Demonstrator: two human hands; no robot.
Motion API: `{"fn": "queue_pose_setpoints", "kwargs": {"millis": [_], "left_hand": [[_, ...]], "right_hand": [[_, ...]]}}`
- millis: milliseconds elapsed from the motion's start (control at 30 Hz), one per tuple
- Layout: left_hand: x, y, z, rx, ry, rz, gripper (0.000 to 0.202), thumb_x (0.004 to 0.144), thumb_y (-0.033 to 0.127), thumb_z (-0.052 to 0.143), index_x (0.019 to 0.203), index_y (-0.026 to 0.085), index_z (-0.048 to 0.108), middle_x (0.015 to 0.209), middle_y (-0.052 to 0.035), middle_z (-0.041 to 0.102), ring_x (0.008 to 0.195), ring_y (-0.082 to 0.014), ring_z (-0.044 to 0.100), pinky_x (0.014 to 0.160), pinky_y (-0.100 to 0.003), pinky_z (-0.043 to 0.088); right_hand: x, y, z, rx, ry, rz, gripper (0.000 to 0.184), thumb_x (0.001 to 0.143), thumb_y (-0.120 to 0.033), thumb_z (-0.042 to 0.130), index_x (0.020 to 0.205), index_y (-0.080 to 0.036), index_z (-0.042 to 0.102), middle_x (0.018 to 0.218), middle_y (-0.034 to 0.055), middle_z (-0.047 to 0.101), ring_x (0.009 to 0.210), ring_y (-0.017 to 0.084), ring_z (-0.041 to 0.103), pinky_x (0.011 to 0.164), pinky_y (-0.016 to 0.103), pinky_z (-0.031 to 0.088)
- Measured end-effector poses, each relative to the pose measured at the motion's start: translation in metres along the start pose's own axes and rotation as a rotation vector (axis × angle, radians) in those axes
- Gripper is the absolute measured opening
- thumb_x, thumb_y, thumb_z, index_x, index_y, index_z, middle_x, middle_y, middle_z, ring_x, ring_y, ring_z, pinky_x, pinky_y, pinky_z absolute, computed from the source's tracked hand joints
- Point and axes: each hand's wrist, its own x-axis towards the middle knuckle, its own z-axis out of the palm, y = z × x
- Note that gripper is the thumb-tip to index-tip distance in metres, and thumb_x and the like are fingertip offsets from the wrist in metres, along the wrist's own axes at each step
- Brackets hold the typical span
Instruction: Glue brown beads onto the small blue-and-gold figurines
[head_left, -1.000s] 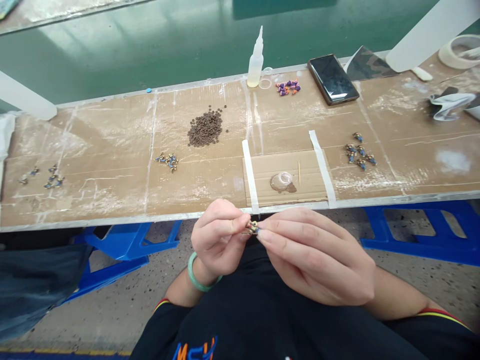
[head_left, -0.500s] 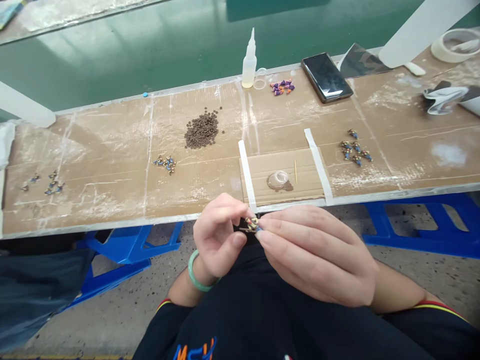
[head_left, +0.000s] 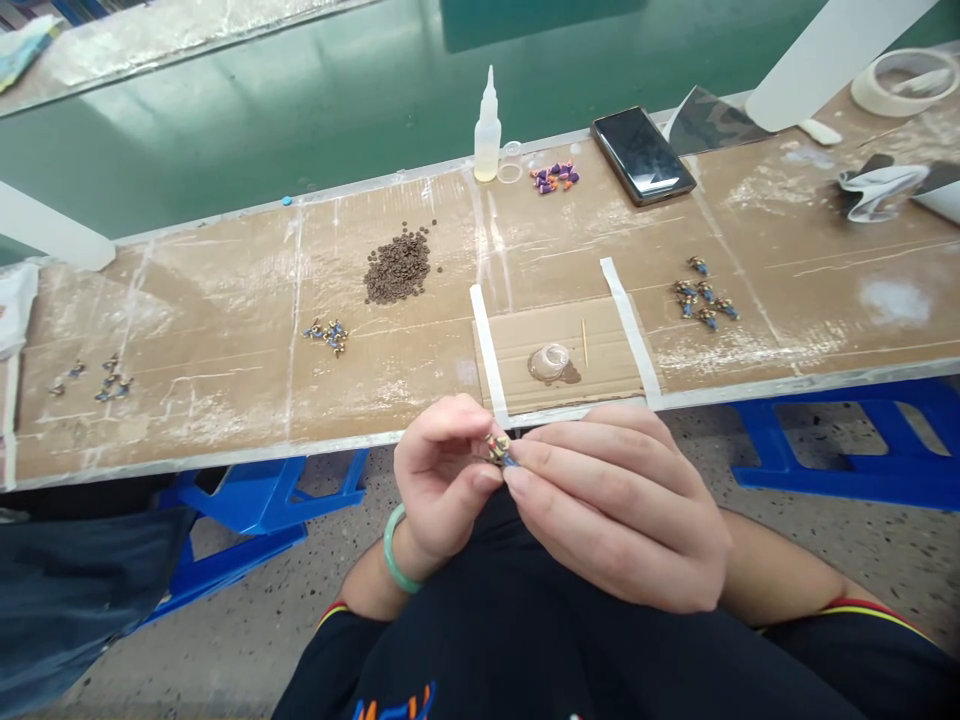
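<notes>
A tiny painted figurine (head_left: pixel 498 448), blue, cream and dark, is held just off the table's front edge. My right hand (head_left: pixel 622 500) pinches its blue end between thumb and fingertips. From the other side, the curled thumb and forefinger of my left hand (head_left: pixel 442 480) close around its other end. Fingers hide part of the figurine. Beyond my hands, a small clear cup (head_left: pixel 553 358) sits in a wet patch on a cardboard piece (head_left: pixel 525 390), with a wooden toothpick (head_left: pixel 585 343) beside it.
Similar figurines lie in a right group (head_left: pixel 703 292), a middle group (head_left: pixel 327 335) and a left group (head_left: pixel 109 380). Brown discs (head_left: pixel 399 268) form a pile. At the back are a dropper bottle (head_left: pixel 487 135), purple-orange pieces (head_left: pixel 555 178) and a phone (head_left: pixel 643 155). Blue stools (head_left: pixel 262 490) stand below.
The figurine has turned slightly in my fingers. My left thumb has moved closer to it, and my right hand has shifted a little left. The view has shifted slightly.
</notes>
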Motion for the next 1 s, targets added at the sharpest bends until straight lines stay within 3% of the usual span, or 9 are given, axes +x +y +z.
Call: {"fn": "queue_pose_setpoints", "kwargs": {"millis": [633,1000], "left_hand": [[-0.0006,-0.0029,-0.0016,0.165,-0.016,0.215,0.019,0.095,0.031,0.069,0.112,0.026,0.074,0.082,-0.0004,0.069,0.071,-0.0125,0.061,0.062,-0.027,0.051],[-0.0013,-0.0028,0.0011,0.147,-0.01,0.21,0.02,0.095,0.031,0.069,0.112,0.022,0.074,0.08,-0.0009,0.066,0.071,-0.012,0.06,0.064,-0.026,0.051]], "right_hand": [[-0.0002,-0.0071,-0.008,0.008,-0.011,0.029,0.009,0.093,-0.005,0.066,0.089,-0.012,0.07,0.088,0.0052,0.077,0.087,0.015,0.073,0.068,0.029,0.058],[0.0,-0.0057,-0.0076,0.036,-0.002,0.048,0.008,0.092,-0.003,0.066,0.089,-0.01,0.07,0.087,0.0068,0.076,0.088,0.016,0.073,0.067,0.03,0.059]]}}
